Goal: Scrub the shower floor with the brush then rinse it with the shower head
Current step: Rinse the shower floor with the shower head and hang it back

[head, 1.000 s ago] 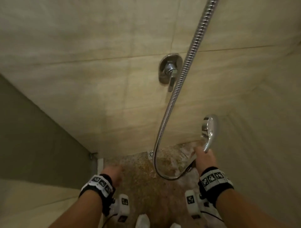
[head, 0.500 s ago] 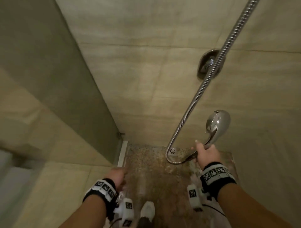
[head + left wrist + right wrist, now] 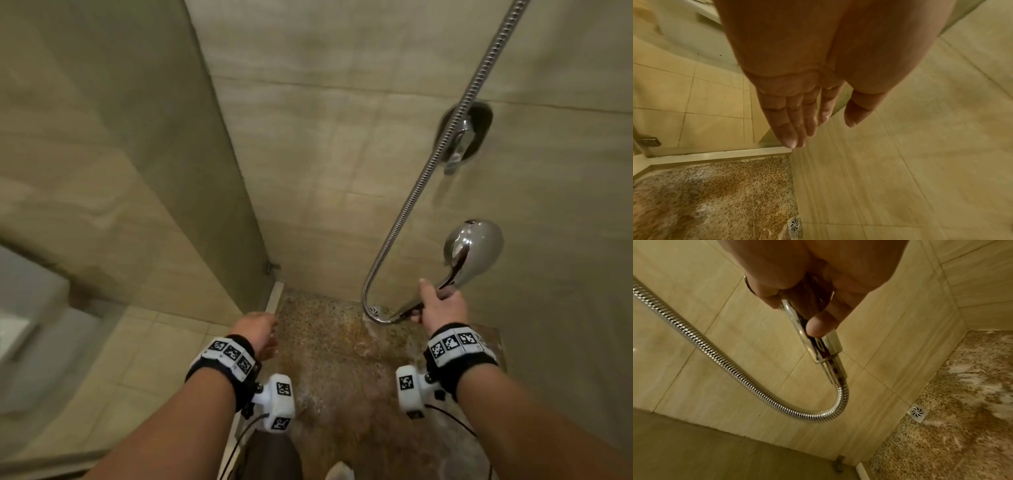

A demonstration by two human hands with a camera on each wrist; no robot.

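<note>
Gripping the shower head handle in our right hand, we hold our left hand empty, fingers relaxed, above the sudsy shower floor.

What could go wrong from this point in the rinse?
1. The shower floor is wet with pale foamy patches, and a foot stands on it: a slip seems possible.
2. The right hand grips the shower head low on its handle; the head faces away from the camera, so spray could miss the foam or hit the wall.
3. The left hand hangs open, bracing on nothing.
</note>
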